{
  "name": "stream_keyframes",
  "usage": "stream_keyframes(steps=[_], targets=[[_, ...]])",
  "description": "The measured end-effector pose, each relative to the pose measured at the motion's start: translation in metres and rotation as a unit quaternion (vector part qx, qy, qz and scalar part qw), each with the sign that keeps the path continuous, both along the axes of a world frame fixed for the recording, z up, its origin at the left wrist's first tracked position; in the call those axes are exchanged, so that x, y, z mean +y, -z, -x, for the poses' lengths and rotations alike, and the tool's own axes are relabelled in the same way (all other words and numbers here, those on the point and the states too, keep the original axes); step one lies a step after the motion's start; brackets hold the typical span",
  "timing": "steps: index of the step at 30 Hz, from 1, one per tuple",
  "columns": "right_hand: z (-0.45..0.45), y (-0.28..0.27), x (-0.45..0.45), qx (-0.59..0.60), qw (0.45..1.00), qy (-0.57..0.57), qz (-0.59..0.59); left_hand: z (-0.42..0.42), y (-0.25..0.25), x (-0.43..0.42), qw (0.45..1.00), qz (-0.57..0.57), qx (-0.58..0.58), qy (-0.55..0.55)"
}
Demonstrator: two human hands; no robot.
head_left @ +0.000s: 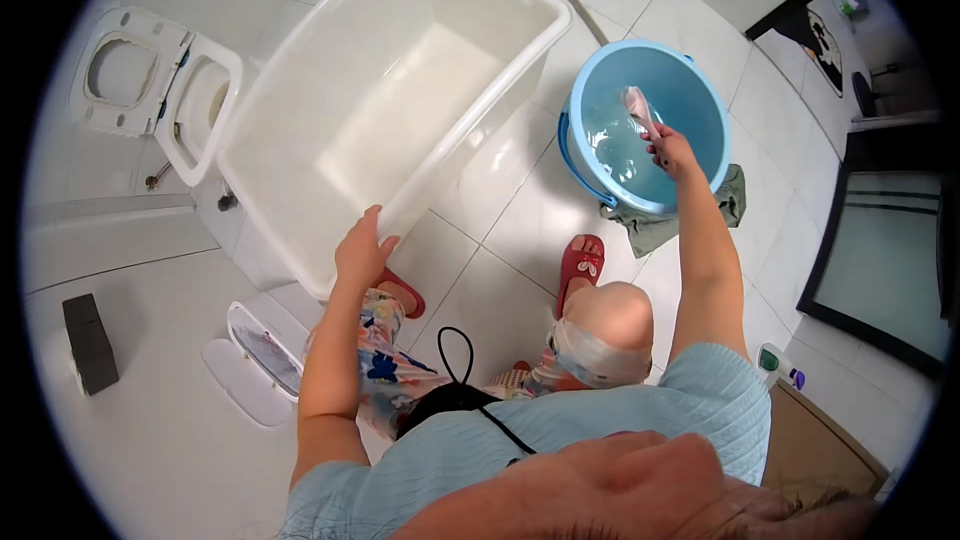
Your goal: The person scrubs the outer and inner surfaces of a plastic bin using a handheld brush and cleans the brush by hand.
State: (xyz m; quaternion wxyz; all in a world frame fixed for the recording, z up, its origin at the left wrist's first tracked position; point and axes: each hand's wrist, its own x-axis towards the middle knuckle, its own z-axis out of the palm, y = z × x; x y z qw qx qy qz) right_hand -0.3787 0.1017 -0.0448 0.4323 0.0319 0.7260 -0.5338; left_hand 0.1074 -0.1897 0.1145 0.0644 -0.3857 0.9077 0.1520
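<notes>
A large white plastic tub [475, 140] stands on the tiled floor, with a wet-looking inner base. My left hand [362, 255] rests at its near rim, fingers stretched out and thumb apart, gripping nothing. To the right is a light blue bucket [708, 120] with water [625, 150] in it and a blue handle [575, 165] hanging at its side. Over the bucket, my right hand [672, 152] is closed round the handle of a pale pink scrub brush [637, 105]. The brush's whitish head is above or touching the water; I cannot tell which.
Behind the tub is a toilet [205, 105] with its seat raised. Grey-green cloth [650, 232] lies against the bucket's base. Red slippers [580, 262] are on my feet. A dark box [90, 343] is on the left, and a black-framed glass panel [885, 240] stands on the right.
</notes>
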Motion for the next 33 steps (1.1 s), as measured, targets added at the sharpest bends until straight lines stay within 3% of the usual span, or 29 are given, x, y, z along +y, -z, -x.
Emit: stream_keyframes(steps=[1, 3, 6, 8, 10, 11, 15, 17, 21, 23, 26, 28, 33], targets=[[-0.007, -0.012, 0.010, 0.005, 0.999, 0.009, 0.034, -0.003, 0.006, -0.005, 1.000, 0.004, 0.009, 0.002], [-0.021, -0.037, 0.028, 0.029, 0.997, 0.015, 0.067, -0.012, 0.027, -0.017, 0.991, 0.060, -0.118, -0.030], [-0.045, -0.081, 0.050, 0.146, 0.989, -0.002, 0.018, -0.011, 0.034, -0.015, 0.994, 0.081, -0.067, 0.006], [-0.035, -0.077, 0.068, 0.188, 0.982, -0.012, 0.018, 0.002, 0.021, 0.007, 0.996, 0.083, -0.014, 0.023], [-0.024, -0.046, 0.079, 0.391, 0.917, -0.074, 0.031, 0.015, 0.009, 0.028, 0.996, 0.055, 0.066, 0.031], [-0.037, -0.068, 0.078, 0.404, 0.912, -0.065, 0.021, 0.020, 0.000, 0.039, 0.995, 0.026, 0.098, 0.024], [-0.061, -0.103, 0.081, 0.407, 0.913, 0.004, 0.034, 0.037, -0.042, 0.061, 0.989, -0.040, 0.145, 0.009], [-0.079, -0.132, 0.079, 0.348, 0.932, 0.069, -0.071, 0.037, -0.062, 0.058, 0.985, -0.063, 0.161, 0.012], [-0.083, -0.121, 0.074, 0.312, 0.944, 0.096, -0.043, 0.034, -0.100, 0.033, 0.964, -0.163, 0.209, -0.033], [-0.088, -0.111, 0.067, 0.377, 0.921, 0.059, -0.076, 0.024, -0.116, 0.026, 0.946, -0.224, 0.224, -0.069], [-0.093, -0.113, 0.046, 0.366, 0.930, 0.038, -0.006, 0.012, -0.127, 0.022, 0.932, -0.245, 0.255, -0.082], [-0.110, -0.144, 0.027, 0.322, 0.946, 0.021, 0.028, 0.007, -0.131, 0.018, 0.927, -0.257, 0.256, -0.091], [-0.132, -0.170, -0.014, 0.234, 0.964, 0.063, 0.111, -0.003, -0.142, 0.007, 0.924, -0.277, 0.245, -0.094]])
